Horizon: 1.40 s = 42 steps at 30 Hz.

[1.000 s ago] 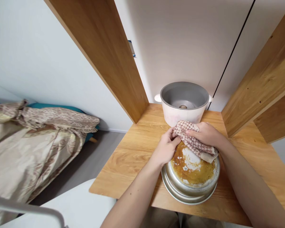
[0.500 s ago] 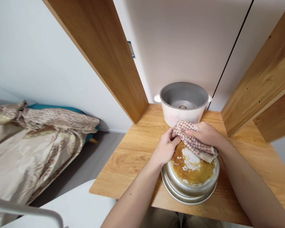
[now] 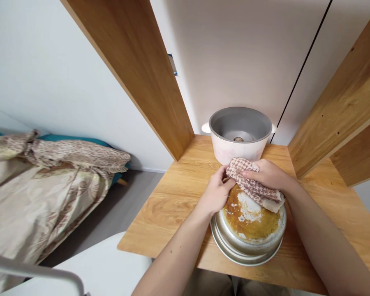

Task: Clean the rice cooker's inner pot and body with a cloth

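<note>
Head view, only one: pot [image 3: 253,224] sits upside down on the table [image 3: 175,193], lower centre-right of frame, near the front edge, rim down. Its base faces up, w/ brown-yellow stain over most of it and a pale patch in the middle. Left hand [image 3: 217,193] is at the pot's upper-left side, fingers curled in and gripping the pot wall, thumb up by the cloth's edge. Right hand [image 3: 269,174] lies on top of the cloth [image 3: 254,187], a red-and-white check one, fingers bent down and closed over it, pressing it on the far part of the pot's base. The cloth runs as a band from the hands' meeting point down to the right, its end hanging just over the pot's right shoulder. Both forearms come in from the bottom of frame. Just behind the hands, centre, stands a cooker [image 3: 234,152]: white outside, grey inside, lid off, small knob at the bottom, handles at both sides. It's near the cloth; can't tell if touching. Wood panel [image 3: 135,65] slants from top left down to the table's back corner; another panel [image 3: 342,102] at right. White wall behind. Left of frame: bed w/ a beige patterned cover [image 3: 49,185], teal showing under it. Bottom left: white surface [image 3: 105,267] and a grey rail [image 3: 33,269].
</note>
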Each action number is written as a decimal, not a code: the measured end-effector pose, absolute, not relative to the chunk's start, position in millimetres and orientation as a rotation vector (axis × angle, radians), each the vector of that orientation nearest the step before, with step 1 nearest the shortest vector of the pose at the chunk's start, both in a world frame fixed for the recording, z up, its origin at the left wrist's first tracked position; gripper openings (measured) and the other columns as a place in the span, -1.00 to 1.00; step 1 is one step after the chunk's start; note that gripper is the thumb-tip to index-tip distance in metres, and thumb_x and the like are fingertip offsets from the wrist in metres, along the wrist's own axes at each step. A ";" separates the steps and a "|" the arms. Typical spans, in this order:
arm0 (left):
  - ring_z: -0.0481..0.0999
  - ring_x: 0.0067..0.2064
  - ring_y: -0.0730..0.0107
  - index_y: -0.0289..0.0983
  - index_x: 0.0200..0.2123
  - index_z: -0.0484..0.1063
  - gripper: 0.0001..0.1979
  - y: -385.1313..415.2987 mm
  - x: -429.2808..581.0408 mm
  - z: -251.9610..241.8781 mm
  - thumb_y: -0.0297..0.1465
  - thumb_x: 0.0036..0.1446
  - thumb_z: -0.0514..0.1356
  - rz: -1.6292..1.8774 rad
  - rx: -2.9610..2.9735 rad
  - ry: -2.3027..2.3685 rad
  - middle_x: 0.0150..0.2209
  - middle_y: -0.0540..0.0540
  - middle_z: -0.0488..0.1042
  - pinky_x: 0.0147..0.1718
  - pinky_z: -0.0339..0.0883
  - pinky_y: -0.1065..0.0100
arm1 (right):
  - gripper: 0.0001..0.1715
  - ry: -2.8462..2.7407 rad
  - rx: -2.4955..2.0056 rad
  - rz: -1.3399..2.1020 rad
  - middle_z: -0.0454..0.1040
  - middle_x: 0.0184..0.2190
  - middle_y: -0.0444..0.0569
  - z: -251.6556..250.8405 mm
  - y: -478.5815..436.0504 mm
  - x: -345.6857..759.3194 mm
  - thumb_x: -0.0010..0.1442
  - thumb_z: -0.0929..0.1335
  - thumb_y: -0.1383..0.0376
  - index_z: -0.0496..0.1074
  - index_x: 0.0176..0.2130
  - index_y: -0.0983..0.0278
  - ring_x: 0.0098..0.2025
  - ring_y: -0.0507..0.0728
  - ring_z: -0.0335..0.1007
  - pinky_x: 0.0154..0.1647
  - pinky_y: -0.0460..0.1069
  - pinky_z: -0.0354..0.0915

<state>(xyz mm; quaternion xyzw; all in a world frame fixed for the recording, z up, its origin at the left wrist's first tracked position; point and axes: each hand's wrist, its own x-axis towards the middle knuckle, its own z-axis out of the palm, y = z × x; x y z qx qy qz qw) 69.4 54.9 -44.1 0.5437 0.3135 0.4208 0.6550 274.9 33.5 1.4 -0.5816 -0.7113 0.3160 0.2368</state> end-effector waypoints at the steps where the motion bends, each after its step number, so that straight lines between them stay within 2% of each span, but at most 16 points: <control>1: 0.56 0.09 0.07 -0.27 -0.01 0.49 -0.52 54.7 69.4 -44.0 -0.24 0.00 0.43 0.953 1.237 0.716 0.03 -0.17 0.62 0.18 0.33 0.09 | -0.57 -1.953 -1.600 0.843 0.67 -0.30 -0.04 0.9 33.7 275.0 0.29 0.36 -0.02 0.59 -0.27 0.28 -0.24 0.22 0.55 -0.23 0.02 0.34; 3: 0.55 0.10 0.06 -0.27 -0.01 0.49 -0.52 54.5 69.2 -43.9 -0.26 0.00 0.43 0.953 1.245 0.723 0.04 -0.17 0.61 0.20 0.31 0.08 | -0.58 -1.947 -1.579 0.852 0.67 -0.30 -0.04 0.1 33.5 275.4 0.29 0.36 -0.01 0.58 -0.27 0.28 -0.23 0.22 0.56 -0.22 0.02 0.35; 8: 0.56 0.07 0.08 -0.26 -0.04 0.48 -0.55 54.0 68.6 -43.2 -0.25 0.00 0.43 0.962 1.252 0.725 0.02 -0.16 0.61 0.17 0.33 0.10 | -0.52 -1.889 -1.443 1.095 0.67 -0.07 -0.02 1.5 32.0 276.3 0.29 0.38 -0.01 0.57 -0.02 0.29 -0.03 0.25 0.56 -0.02 0.05 0.38; 10: 0.57 0.06 0.09 -0.26 -0.06 0.48 -0.56 53.6 68.4 -42.8 -0.25 0.01 0.43 0.960 1.248 0.724 0.01 -0.15 0.62 0.16 0.34 0.11 | -0.50 -1.890 -1.446 1.139 0.66 -0.05 -0.02 2.8 32.0 276.4 0.28 0.38 -0.02 0.57 0.00 0.29 -0.01 0.25 0.55 0.00 0.05 0.38; 18: 0.56 0.06 0.11 -0.25 -0.02 0.49 -0.55 54.4 68.3 -45.2 -0.26 0.04 0.43 0.947 1.210 0.720 0.00 -0.15 0.62 0.14 0.34 0.12 | -0.54 -1.956 -1.683 0.810 0.68 -0.23 0.02 3.3 33.0 273.4 0.31 0.33 -0.02 0.61 -0.21 0.28 -0.15 0.24 0.57 -0.15 0.01 0.35; 23: 0.56 0.07 0.09 -0.25 0.03 0.48 -0.53 54.7 68.1 -45.6 -0.25 0.06 0.42 0.942 1.231 0.713 0.00 -0.15 0.61 0.17 0.33 0.10 | -0.52 -1.937 -1.664 0.896 0.68 -0.20 0.00 5.0 31.2 273.2 0.31 0.32 -0.04 0.61 -0.17 0.27 -0.12 0.23 0.57 -0.14 -0.01 0.34; 26: 0.55 0.08 0.10 -0.25 0.04 0.47 -0.53 54.5 68.0 -45.4 -0.23 0.09 0.40 0.932 1.220 0.701 0.02 -0.16 0.60 0.17 0.32 0.11 | -0.49 -1.955 -1.658 0.945 0.68 -0.27 -0.03 6.0 31.2 273.5 0.32 0.31 -0.07 0.60 -0.23 0.27 -0.17 0.22 0.56 -0.19 -0.02 0.33; 32: 0.54 -0.03 0.20 -0.25 -0.02 0.49 -0.56 55.6 67.5 -48.2 -0.28 0.04 0.43 0.948 1.222 0.743 -0.09 -0.11 0.60 0.10 0.35 0.18 | -0.44 -1.967 -1.902 0.667 0.63 -0.41 0.03 4.5 32.9 270.7 0.32 0.29 -0.11 0.56 -0.39 0.24 -0.28 0.21 0.54 -0.32 -0.02 0.24; 39: 0.54 -0.04 0.22 -0.23 -0.03 0.48 -0.58 54.5 68.4 -46.2 -0.30 0.04 0.42 0.980 1.229 0.758 -0.09 -0.10 0.61 0.07 0.34 0.20 | -0.43 -1.985 -1.836 0.769 0.67 -0.30 0.04 6.3 29.8 269.9 0.35 0.26 -0.13 0.58 -0.31 0.22 -0.18 0.24 0.57 -0.25 -0.02 0.27; 42: 0.54 -0.05 0.21 -0.23 -0.04 0.49 -0.58 53.9 68.7 -43.7 -0.31 0.01 0.43 0.991 1.235 0.762 -0.09 -0.10 0.61 0.06 0.34 0.19 | -0.39 -2.004 -1.869 0.744 0.67 -0.31 0.05 6.5 30.6 269.8 0.35 0.25 -0.16 0.59 -0.32 0.22 -0.18 0.25 0.57 -0.26 -0.01 0.26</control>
